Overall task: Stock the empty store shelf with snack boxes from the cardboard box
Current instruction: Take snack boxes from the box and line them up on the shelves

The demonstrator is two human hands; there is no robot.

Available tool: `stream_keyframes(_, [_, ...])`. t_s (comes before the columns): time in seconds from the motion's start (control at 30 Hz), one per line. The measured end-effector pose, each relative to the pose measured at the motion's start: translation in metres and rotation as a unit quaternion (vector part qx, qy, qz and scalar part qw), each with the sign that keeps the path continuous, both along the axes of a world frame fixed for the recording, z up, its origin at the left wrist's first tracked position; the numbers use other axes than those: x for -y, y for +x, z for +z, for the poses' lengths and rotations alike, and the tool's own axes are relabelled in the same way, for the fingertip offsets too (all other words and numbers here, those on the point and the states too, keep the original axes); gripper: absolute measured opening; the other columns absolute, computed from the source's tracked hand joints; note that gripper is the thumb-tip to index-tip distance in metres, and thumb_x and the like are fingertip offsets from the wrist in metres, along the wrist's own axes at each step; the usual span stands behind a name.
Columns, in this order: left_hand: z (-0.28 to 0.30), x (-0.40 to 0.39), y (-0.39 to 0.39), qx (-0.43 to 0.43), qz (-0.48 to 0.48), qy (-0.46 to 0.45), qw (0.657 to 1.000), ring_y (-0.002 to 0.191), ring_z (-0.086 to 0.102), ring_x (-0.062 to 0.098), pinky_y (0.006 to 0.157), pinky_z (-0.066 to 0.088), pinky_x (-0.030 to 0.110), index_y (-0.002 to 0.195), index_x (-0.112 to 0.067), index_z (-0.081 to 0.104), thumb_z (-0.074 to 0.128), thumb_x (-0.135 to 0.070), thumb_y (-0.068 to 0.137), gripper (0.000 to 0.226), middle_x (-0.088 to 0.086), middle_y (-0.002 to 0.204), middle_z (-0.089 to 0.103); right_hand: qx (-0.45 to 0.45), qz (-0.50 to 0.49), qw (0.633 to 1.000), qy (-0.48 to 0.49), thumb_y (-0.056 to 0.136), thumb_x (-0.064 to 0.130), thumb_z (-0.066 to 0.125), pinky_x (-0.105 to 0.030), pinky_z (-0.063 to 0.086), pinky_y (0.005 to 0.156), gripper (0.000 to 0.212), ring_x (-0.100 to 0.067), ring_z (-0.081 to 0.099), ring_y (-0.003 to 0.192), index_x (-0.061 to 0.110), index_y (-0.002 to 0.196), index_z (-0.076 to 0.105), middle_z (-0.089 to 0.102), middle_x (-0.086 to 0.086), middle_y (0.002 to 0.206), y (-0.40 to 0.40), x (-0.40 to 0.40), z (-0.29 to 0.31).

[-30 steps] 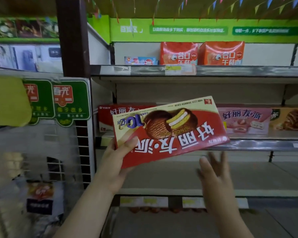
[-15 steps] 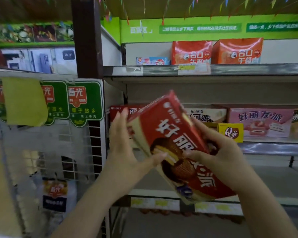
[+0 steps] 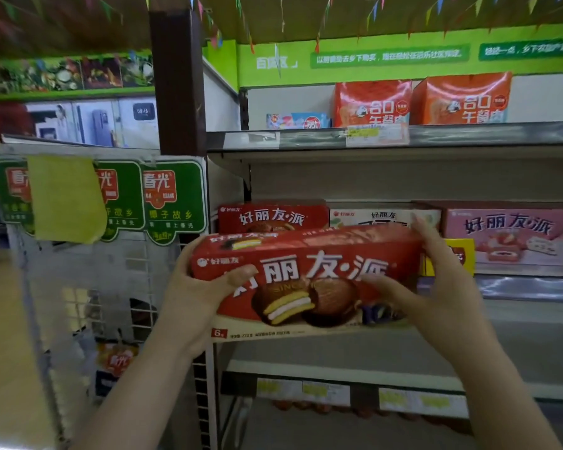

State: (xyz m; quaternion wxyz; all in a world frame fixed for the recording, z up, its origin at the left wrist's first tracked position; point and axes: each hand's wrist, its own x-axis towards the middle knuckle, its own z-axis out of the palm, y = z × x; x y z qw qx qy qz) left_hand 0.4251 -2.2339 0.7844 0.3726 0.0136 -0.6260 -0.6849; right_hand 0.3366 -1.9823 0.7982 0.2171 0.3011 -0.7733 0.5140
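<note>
Store shelving fills the view under a green banner, with two orange bags (image 3: pixel 423 100) and one low blue box (image 3: pixel 298 120) on the top shelf (image 3: pixel 501 133). On the middle shelf (image 3: pixel 527 284) stand one red snack box (image 3: pixel 272 217), one white box (image 3: pixel 371 216), one pink box (image 3: pixel 511 235) and one small yellow box (image 3: pixel 462 254), while the lower shelf (image 3: pixel 387 355) lies bare. One red pie box (image 3: pixel 306 277) is held level in front of the middle shelf, the left hand (image 3: pixel 192 300) gripping its left end with thumb on the front face, and the right hand (image 3: pixel 449 287) gripping its right end, thumb across the front and fingers behind.
</note>
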Motion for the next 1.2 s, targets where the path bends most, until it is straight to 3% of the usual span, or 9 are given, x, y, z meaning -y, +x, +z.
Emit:
stream_keyframes(0.1, [0.007,-0.001,-0.001,-0.001,-0.028,0.011,1.000,0.090,0.073,0.023,0.062,0.059,0.037,0.118,-0.030,0.059,0.096,-0.050,0.015,0.111,0.002,0.105,0.074,0.149,0.127,0.974,-0.119,0.058,0.044,0.073,-0.018,0.052,0.066,0.080,0.003,0.067,0.084,0.034,0.134,0.047,0.070,0.015,0.102,-0.010,-0.004,-0.008])
stream_keyframes(0.27, [0.021,-0.016,-0.014,0.034,-0.003,-0.051,0.998,0.089,0.073,0.016,0.063,0.059,0.028,0.118,-0.032,0.056,0.080,-0.044,0.062,0.062,-0.001,0.107,0.073,0.147,0.129,0.946,-0.257,0.066,0.038,0.070,-0.018,0.053,0.063,0.046,-0.005,0.071,0.080,0.028,0.110,0.061,0.075,0.011,0.089,-0.022,0.003,-0.008])
stream_keyframes(0.37, [0.021,-0.024,-0.029,0.055,0.079,-0.168,0.981,0.118,0.056,0.008,0.089,0.054,0.034,0.146,-0.037,0.029,0.063,-0.049,0.083,0.073,-0.011,0.137,0.051,0.112,0.086,0.943,-0.302,0.072,0.036,0.074,-0.017,0.053,0.069,0.053,-0.003,0.070,0.087,0.026,0.122,0.059,0.072,0.009,0.100,-0.029,0.010,-0.002])
stream_keyframes(0.43, [0.017,-0.027,-0.039,0.059,0.081,-0.220,0.970,0.137,0.036,0.008,0.109,0.040,0.044,0.151,-0.040,0.013,0.061,-0.049,0.087,0.081,-0.011,0.154,0.031,0.091,0.065,0.941,-0.319,0.076,0.034,0.076,-0.026,0.055,0.079,0.054,-0.005,0.067,0.096,0.029,0.126,0.055,0.069,0.010,0.107,-0.038,0.021,0.003])
stream_keyframes(0.53, [0.014,-0.030,-0.054,0.085,0.089,-0.273,0.954,0.143,0.023,0.007,0.117,0.028,0.046,0.152,-0.038,0.015,0.063,-0.046,0.089,0.080,-0.010,0.158,0.021,0.085,0.033,0.954,-0.287,0.078,0.037,0.076,-0.038,0.052,0.093,0.054,-0.009,0.061,0.106,0.037,0.124,0.048,0.062,0.014,0.112,-0.058,0.049,0.008])
stream_keyframes(0.67, [0.013,-0.035,-0.070,0.145,0.133,-0.371,0.908,0.142,0.023,0.009,0.109,0.019,0.023,0.149,-0.028,0.030,0.059,-0.036,0.094,0.063,-0.004,0.158,0.020,0.102,0.027,0.970,-0.219,0.078,0.045,0.074,-0.045,0.050,0.096,0.055,-0.015,0.059,0.109,0.037,0.124,0.045,0.060,0.006,0.120,-0.087,0.088,0.003])
stream_keyframes(0.8, [0.013,-0.032,-0.082,0.204,0.179,-0.391,0.880,0.147,0.015,0.023,0.116,0.018,0.032,0.146,-0.029,0.034,0.058,-0.038,0.094,0.058,-0.002,0.162,0.002,0.097,0.007,0.992,-0.085,0.083,0.058,0.062,-0.042,0.050,0.096,0.079,-0.018,0.057,0.114,0.027,0.148,0.029,0.057,0.002,0.128,-0.112,0.100,0.003])
stream_keyframes(0.97, [0.006,-0.009,-0.099,0.178,0.227,-0.437,0.852,0.148,0.009,0.028,0.120,0.018,0.044,0.144,-0.027,0.036,0.060,-0.035,0.093,0.057,0.000,0.162,-0.002,0.155,0.043,0.987,0.016,0.090,0.047,0.060,-0.039,0.052,0.089,0.059,-0.018,0.061,0.102,0.023,0.140,0.040,0.064,-0.001,0.119,-0.132,0.108,0.008])
stream_keyframes(1.2, [0.003,0.008,-0.132,0.179,0.267,-0.562,0.762,0.149,0.006,0.021,0.120,-0.004,0.045,0.151,-0.028,0.023,0.045,-0.048,0.097,0.062,0.004,0.162,0.004,0.263,0.067,0.961,-0.052,0.087,0.020,0.070,-0.042,0.049,0.097,0.041,-0.023,0.061,0.109,0.013,0.125,0.057,0.066,-0.005,0.120,-0.153,0.132,0.014])
